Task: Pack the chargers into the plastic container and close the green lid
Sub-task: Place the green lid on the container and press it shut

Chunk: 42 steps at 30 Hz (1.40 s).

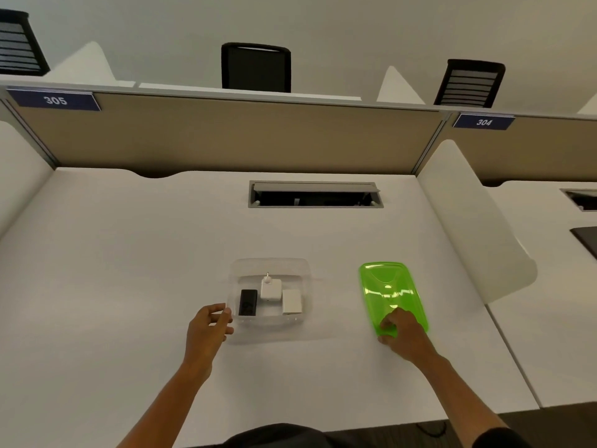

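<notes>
A clear plastic container (270, 266) sits on the white desk in front of me. Inside it lie three chargers: a black one (247, 302) on the left, a white one with a plug (270, 288) in the middle, and a white block (291, 301) on the right. My left hand (209, 326) grips the container's near left corner. The green lid (391, 292) lies flat on the desk to the right of the container. My right hand (400, 333) pinches the lid's near edge, fingers on top and thumb at the rim.
An open cable hatch (315, 194) is set into the desk behind the container. A beige partition (226, 137) closes off the back, and a white divider (468, 227) stands on the right. Black chairs (256, 67) show beyond the partition.
</notes>
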Each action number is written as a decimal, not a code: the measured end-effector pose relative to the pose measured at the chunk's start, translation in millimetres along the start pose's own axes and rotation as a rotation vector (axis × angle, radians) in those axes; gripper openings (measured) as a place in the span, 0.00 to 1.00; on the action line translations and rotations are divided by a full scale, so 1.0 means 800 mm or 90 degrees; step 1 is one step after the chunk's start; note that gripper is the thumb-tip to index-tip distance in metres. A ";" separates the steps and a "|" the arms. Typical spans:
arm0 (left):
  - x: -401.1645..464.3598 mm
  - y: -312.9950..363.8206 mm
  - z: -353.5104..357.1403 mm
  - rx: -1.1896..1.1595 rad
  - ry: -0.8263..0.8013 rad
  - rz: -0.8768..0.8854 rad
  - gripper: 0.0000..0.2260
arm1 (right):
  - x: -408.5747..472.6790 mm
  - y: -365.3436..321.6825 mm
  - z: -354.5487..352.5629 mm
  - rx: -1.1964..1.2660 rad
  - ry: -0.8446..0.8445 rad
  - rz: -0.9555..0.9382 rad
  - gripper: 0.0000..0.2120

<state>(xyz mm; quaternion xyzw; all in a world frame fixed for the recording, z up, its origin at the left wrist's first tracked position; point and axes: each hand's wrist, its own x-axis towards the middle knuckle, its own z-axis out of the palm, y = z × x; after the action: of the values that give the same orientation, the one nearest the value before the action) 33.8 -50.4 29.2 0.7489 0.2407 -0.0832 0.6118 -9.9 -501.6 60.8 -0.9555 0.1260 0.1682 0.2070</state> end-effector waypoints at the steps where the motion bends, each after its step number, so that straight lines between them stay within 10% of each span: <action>1: 0.000 0.000 0.000 0.002 0.000 -0.002 0.10 | -0.001 0.001 0.001 -0.011 0.006 -0.004 0.15; 11: 0.002 0.005 -0.004 0.013 -0.004 0.002 0.09 | 0.003 -0.019 -0.007 -0.057 0.331 -0.135 0.08; 22: -0.010 0.039 -0.005 0.049 0.057 0.146 0.13 | 0.037 -0.112 -0.084 0.291 0.518 -0.184 0.06; 28: -0.020 0.094 0.019 0.067 0.010 0.300 0.18 | 0.045 -0.198 -0.101 0.502 0.480 -0.242 0.06; 42: -0.011 0.096 0.023 0.170 0.005 0.197 0.24 | 0.070 -0.272 -0.005 0.638 0.220 0.024 0.04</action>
<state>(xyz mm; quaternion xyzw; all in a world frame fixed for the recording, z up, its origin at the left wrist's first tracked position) 65.2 -81.0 95.7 0.8518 0.1122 -0.0165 0.5115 109.6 -321.0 120.1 -0.7508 0.2403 -0.0687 0.6114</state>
